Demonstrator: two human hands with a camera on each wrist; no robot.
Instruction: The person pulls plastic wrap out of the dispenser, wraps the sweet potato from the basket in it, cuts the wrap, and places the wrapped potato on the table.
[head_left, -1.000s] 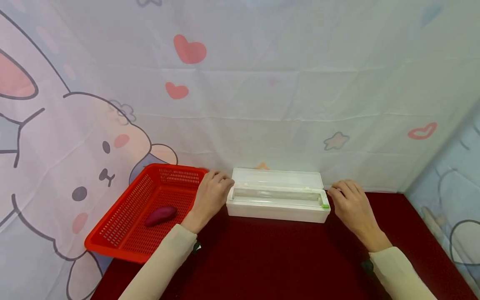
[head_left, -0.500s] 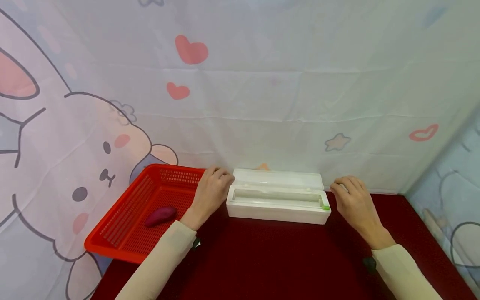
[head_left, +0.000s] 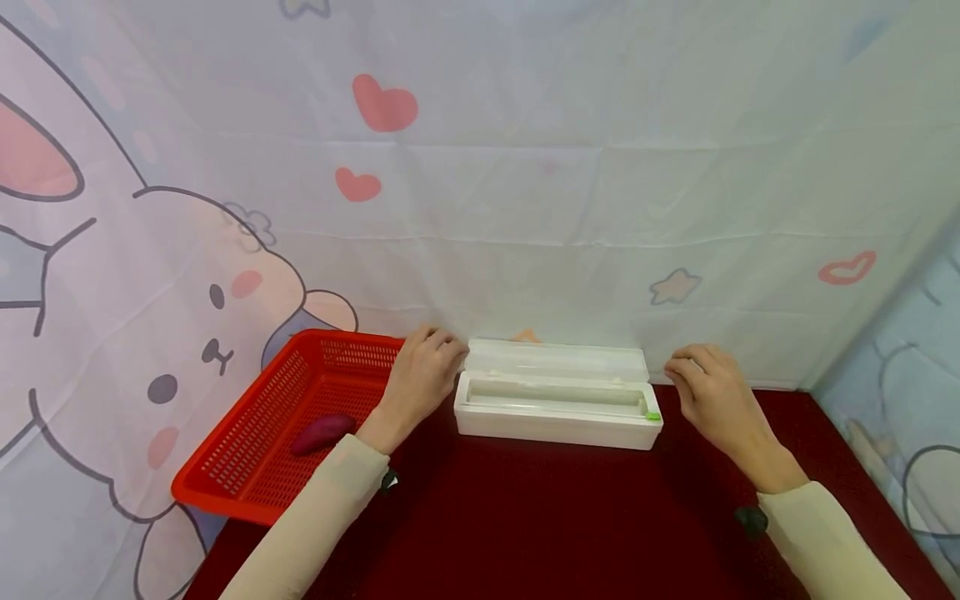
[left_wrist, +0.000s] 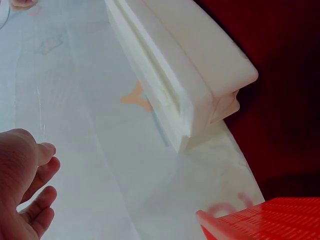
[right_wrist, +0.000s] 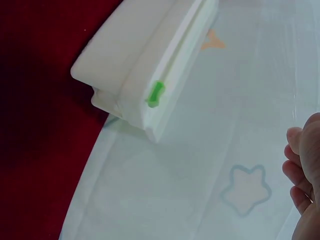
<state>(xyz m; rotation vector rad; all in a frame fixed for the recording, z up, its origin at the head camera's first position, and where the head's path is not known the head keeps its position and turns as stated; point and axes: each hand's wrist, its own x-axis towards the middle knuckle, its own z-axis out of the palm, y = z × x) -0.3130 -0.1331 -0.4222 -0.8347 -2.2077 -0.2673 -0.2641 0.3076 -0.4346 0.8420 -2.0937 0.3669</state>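
Note:
A white cling film dispenser (head_left: 558, 425) stands against the backdrop, lid raised behind it, a green slide cutter (right_wrist: 156, 94) at its right end. My left hand (head_left: 424, 371) is raised beside the dispenser's left end. Thumb and fingertips pinch the edge of a clear sheet of cling film (left_wrist: 42, 120), which shows only as faint shiny lines. My right hand (head_left: 716, 400), off the dispenser's right end, pinches the film's other side, seen as glints (right_wrist: 294, 95) in the right wrist view. Most of the transparent sheet between the hands hardly shows.
At the left, a red plastic basket (head_left: 225, 500) holds a purple sweet potato (head_left: 322, 434); my left forearm passes over its right side. The table has a dark red cover (head_left: 555, 517). A printed cloth backdrop (head_left: 525, 208) rises right behind the dispenser.
My right hand has drifted slightly rightward, away from the dispenser's end. My left hand has risen a little. Dispenser, basket and sweet potato stay in place.

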